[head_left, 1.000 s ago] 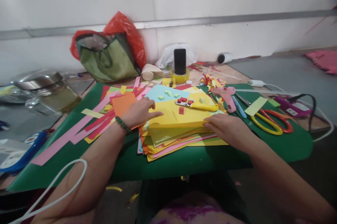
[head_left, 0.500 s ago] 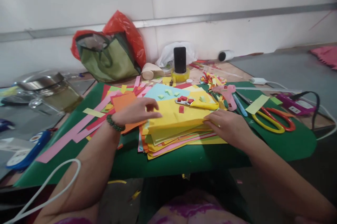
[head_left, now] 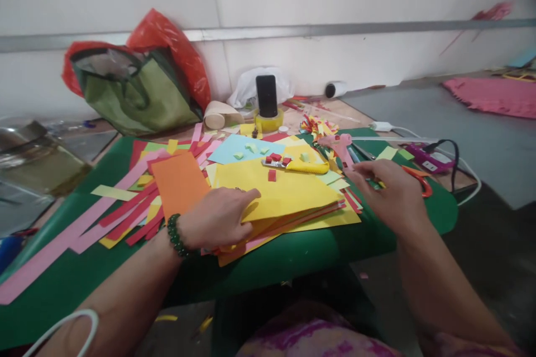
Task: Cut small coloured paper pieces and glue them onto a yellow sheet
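My left hand [head_left: 224, 217] is closed on the left part of a paper stack [head_left: 293, 192], its index finger over the yellow top sheet and its thumb at the near edge. My right hand [head_left: 387, 189] pinches the handle end of a pink glue gun [head_left: 338, 147] right of the stack. A yellow box cutter [head_left: 307, 166] lies on the stack's far part beside small red pieces [head_left: 272, 175]. Light blue paper [head_left: 243, 150] with pale green bits is behind it.
Paper strips [head_left: 100, 200] and an orange sheet [head_left: 178, 181] spread leftward on the green mat [head_left: 335, 253]. Behind stand a phone [head_left: 267, 94] on yellow tape [head_left: 269, 121] and a green bag [head_left: 146, 94]. Orange-handled scissors [head_left: 426, 185] and a purple power strip [head_left: 431, 160] are at right.
My right hand has left the stack's right edge and moved to the glue gun. My left hand has come down onto the stack. The view has turned slightly right.
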Tool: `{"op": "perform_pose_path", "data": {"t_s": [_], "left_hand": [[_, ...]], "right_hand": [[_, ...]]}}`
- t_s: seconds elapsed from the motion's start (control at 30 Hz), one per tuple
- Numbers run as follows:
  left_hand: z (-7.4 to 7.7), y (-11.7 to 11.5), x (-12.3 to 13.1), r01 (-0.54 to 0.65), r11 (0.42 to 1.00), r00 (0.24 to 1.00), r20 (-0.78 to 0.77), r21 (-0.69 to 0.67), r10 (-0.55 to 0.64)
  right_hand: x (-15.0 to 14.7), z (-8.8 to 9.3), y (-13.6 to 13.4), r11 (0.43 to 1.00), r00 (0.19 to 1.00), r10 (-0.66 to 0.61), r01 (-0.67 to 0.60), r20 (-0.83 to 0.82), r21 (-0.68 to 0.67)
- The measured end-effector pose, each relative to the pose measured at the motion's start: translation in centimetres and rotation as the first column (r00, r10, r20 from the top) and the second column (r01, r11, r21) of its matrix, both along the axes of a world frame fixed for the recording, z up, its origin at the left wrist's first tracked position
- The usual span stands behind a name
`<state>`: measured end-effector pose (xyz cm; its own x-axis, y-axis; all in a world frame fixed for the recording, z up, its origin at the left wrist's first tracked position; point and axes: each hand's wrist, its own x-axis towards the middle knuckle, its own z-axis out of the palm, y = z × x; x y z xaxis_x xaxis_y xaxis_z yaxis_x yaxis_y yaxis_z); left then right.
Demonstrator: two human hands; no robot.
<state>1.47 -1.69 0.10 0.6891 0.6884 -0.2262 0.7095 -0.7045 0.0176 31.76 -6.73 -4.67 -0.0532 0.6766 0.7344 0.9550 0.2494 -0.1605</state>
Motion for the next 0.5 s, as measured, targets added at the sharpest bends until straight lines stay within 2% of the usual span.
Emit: {"op": "perform_pose_path", "data": {"t_s": [0.03,0.1,0.2,0.27,0.33,0.5], "left_hand": [[0.1,0.2,-0.1,-0.003,1.000,1.000,0.002,-0.016,0.003],[0.3,0.7,-0.4,-0.006,0.998,1.000,0.020,-0.069,0.007],[0.3,1.7,-0.9,0.016,0.987,0.993,0.114,-0.157,0.002],[0.1,2.5,-1.2,0.027,0.979,0.985,0.170,-0.200,0.007],[0.0,3.0,-1.5,0.014,0.974,0.981,0.192,-0.228,0.031],[-0.1,3.6,-1.8,-0.007,0.962,0.962,0.259,-0.273,0.081]], "right_hand": [[-0.2,0.3,-0.7,0.999,0.999,0.036,-0.037,-0.026,-0.033],[-1.1,0.7,-2.0,0.967,0.980,0.195,-0.199,-0.040,-0.159],[-3.4,0.4,-2.8,0.816,0.878,0.476,-0.462,-0.050,-0.347],[-5.0,-0.3,-2.6,0.748,0.823,0.567,-0.533,-0.039,-0.395],[-6.1,-1.0,-2.0,0.757,0.814,0.580,-0.525,0.032,-0.390],[-6.7,-1.7,-0.5,0.890,0.892,0.406,-0.336,0.198,-0.310]]}}
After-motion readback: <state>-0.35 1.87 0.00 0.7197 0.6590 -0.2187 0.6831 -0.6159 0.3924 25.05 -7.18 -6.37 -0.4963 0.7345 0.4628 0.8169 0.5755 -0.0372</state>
